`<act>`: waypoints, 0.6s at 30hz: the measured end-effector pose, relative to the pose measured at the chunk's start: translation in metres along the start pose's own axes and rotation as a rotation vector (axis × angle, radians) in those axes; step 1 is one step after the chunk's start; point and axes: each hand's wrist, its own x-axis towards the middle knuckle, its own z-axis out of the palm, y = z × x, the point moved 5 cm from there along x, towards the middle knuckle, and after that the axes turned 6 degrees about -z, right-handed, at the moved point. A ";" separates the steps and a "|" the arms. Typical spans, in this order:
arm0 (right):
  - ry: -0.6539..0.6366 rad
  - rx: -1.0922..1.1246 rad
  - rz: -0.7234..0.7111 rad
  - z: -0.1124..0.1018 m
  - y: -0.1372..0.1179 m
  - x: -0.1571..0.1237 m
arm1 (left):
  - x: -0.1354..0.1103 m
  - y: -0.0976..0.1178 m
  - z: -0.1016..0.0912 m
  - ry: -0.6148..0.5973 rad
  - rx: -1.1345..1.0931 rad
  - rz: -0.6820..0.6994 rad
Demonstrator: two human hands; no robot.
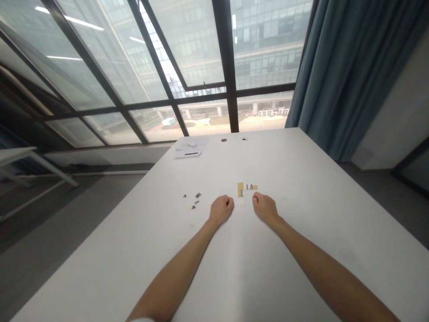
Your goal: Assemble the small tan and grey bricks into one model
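My left hand (221, 209) rests on the white table as a closed fist, with nothing showing in it. Opposite it, my right hand (264, 206) is also closed in a fist on the tabletop. Just beyond and between the two fists lie yellow flat pieces (240, 187) with small dark grey pieces (249, 187) on or beside them; the exact kind is too small to tell. A pale, nearly white patch (241, 201) sits between the hands. Left of my left hand, several small dark pieces (198, 195) are scattered.
Papers (191, 146) with a dark strip lie at the table's far left corner. Two round fittings, one dark (224, 140), one lighter (244, 139), are near the far edge. Windows (201, 53) stand behind the table, a blue curtain (328, 80) at right, another table (20, 154) at left.
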 end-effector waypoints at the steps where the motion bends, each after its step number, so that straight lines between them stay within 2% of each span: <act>1: -0.032 -0.030 -0.006 0.002 -0.002 0.000 | 0.000 0.001 0.000 -0.001 0.021 0.010; 4: -0.071 -0.079 -0.020 0.003 -0.006 0.000 | -0.001 0.002 0.000 -0.005 0.045 0.012; 18: -0.079 -0.092 -0.025 0.001 -0.007 -0.002 | -0.001 0.004 -0.001 0.002 0.072 0.033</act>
